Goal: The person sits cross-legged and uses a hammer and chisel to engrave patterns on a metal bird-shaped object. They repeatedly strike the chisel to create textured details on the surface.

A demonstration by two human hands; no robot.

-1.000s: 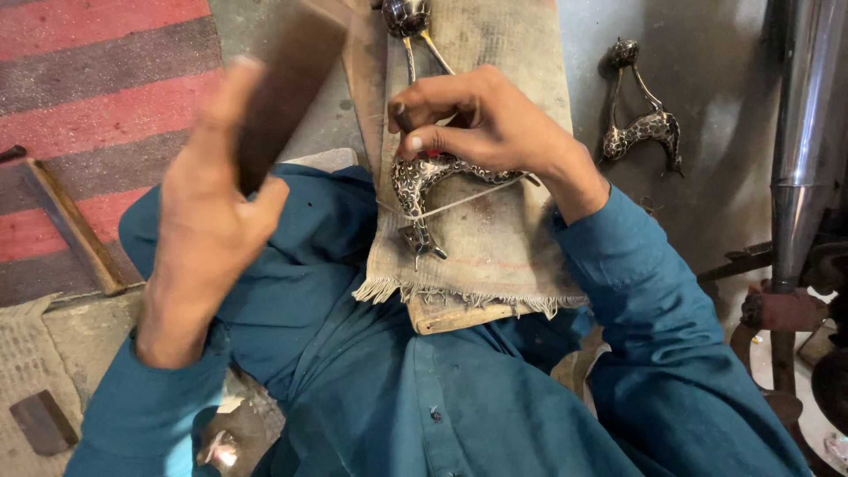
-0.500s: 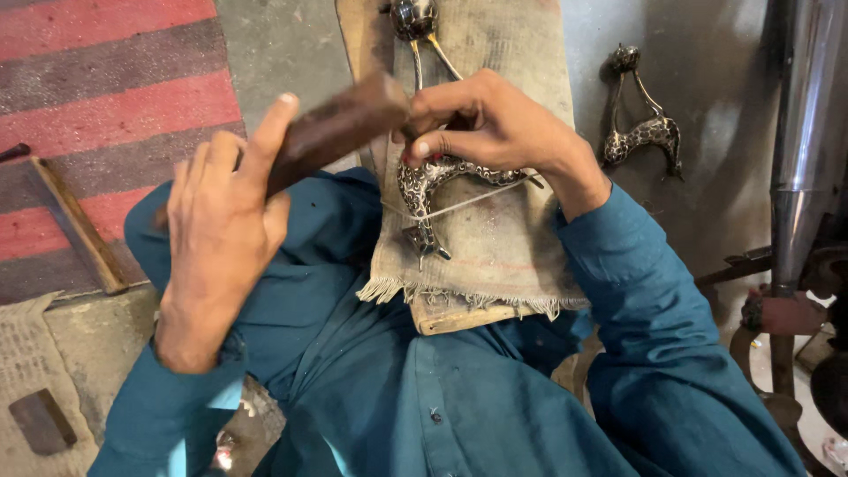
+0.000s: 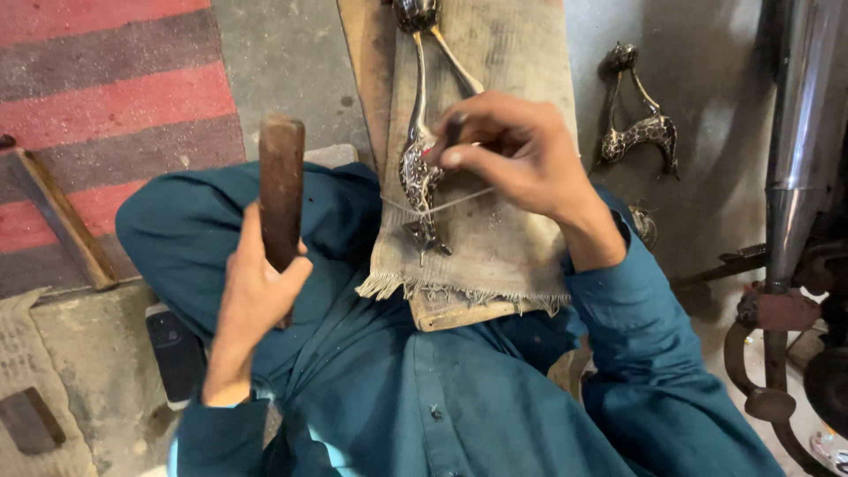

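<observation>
Centrally, the ornate metal piece (image 3: pixel 419 168) lies on a burlap-covered board (image 3: pixel 495 230) across the lap, pinned by the right hand (image 3: pixel 512 150), fingers pressed closed on it. The left hand (image 3: pixel 256 291) is clenched around a wooden block (image 3: pixel 282 190), now upright and drawn back from the board. A second ornate piece (image 3: pixel 640 132) lies on the concrete floor (image 3: pixel 291 62), beside a red striped mat (image 3: pixel 106 79).

striped red rug (image 3: pixel 106 97) | second metal ornament (image 3: pixel 638 132) | steel pipe (image 3: pixel 799 132)
</observation>
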